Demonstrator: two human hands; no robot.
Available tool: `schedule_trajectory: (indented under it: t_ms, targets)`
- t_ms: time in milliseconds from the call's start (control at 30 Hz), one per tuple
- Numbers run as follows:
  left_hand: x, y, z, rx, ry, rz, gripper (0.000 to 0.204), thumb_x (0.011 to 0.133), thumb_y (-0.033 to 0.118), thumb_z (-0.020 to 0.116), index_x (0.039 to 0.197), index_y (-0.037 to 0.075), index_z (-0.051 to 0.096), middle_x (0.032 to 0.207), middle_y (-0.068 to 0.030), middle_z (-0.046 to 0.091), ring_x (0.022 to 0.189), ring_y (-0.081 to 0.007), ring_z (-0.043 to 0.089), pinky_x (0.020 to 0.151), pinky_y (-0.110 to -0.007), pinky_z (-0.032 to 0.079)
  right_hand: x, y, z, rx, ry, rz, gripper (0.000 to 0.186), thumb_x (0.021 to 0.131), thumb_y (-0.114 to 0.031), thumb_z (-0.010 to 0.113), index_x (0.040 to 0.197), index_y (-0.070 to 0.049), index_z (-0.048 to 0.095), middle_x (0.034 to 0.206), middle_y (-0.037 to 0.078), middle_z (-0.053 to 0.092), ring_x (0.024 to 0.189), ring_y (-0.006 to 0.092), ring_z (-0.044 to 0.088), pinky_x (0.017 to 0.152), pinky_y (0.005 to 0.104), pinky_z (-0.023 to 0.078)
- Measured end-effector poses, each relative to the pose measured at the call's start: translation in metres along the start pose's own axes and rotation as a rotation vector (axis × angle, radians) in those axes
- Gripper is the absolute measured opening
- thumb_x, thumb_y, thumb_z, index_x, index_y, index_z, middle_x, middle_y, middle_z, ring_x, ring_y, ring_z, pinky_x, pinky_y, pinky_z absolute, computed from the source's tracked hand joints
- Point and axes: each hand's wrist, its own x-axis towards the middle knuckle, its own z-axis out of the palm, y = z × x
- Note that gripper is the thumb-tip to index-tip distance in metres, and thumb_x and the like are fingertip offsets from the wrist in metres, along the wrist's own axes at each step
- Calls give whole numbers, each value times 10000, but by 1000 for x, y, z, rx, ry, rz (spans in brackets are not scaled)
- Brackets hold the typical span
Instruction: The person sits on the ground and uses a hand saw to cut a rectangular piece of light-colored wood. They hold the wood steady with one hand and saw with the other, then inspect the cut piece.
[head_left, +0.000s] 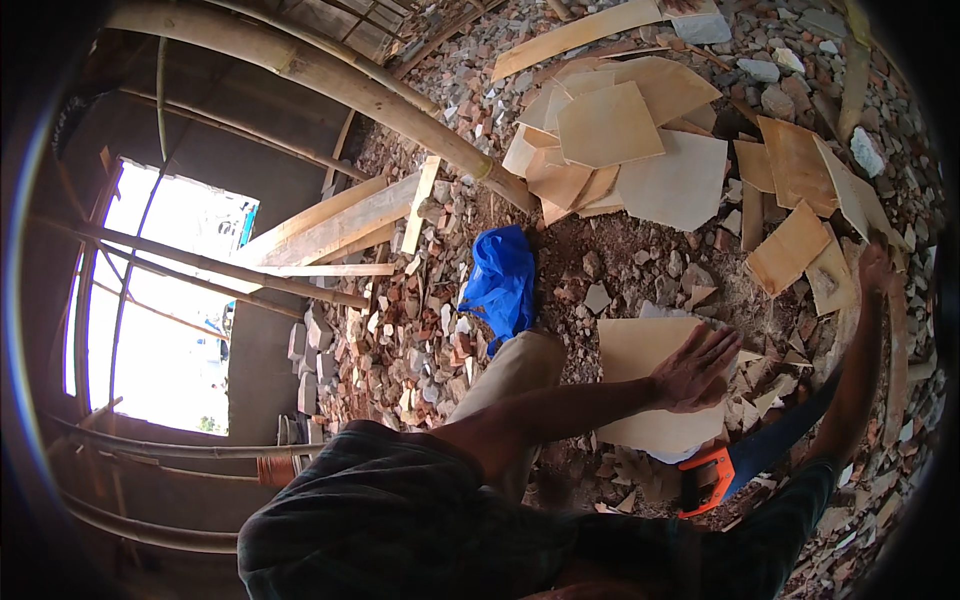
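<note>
My left hand (697, 370) lies flat with fingers stretched on a pale, thin wooden board (640, 425) on the rubble. At the right, my right hand (876, 268) is at the lower end of a leaning thin board piece (855, 190), its fingers seemingly closed on the edge. Below the flat board rests a handsaw, its orange and black handle (712, 482) near the board's corner and its dark blue blade (785, 430) running up to the right, partly behind my right forearm. Small broken board scraps (770, 390) are scattered beside my left hand.
A pile of cut board pieces (610, 125) lies ahead, with more pieces (795, 165) to its right. A blue bag (502, 278) is by my knee. Bamboo poles (330, 75) cross the left side, near planks (335, 225) and a bright window opening (155, 300). Broken brick and stone cover the ground.
</note>
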Motion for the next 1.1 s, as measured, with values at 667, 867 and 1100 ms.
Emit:
schedule_trajectory:
  t_ms: [667,867,1100]
  targets:
    - [-20,-18,24,-309,41,94,803,897,515,534,1471,0,309,1521,-238,302,1443,-362,233,1195,-504,144,-154,-300,-465,644,-26,-327,622,815,-116,628,1396,-8,435,1389,163,481,1284,361,425,1114,423,327]
    - [-29,-29,-78,-1455,58,-187,778,917,573,474,1436,2,372,1478,-219,383,1383,-352,339,1164,-483,223,-166,-303,-577,462,50,-515,541,784,-129,657,1292,15,539,1316,185,538,1211,385,492,1035,484,406]
    - [-68,-64,-216,-2201,-235,-87,816,927,668,389,1395,2,439,1426,-194,476,1319,-333,451,1129,-461,307,-175,-300,-608,419,147,-532,500,821,-53,577,1315,3,520,1318,174,541,1218,385,484,1046,470,391]
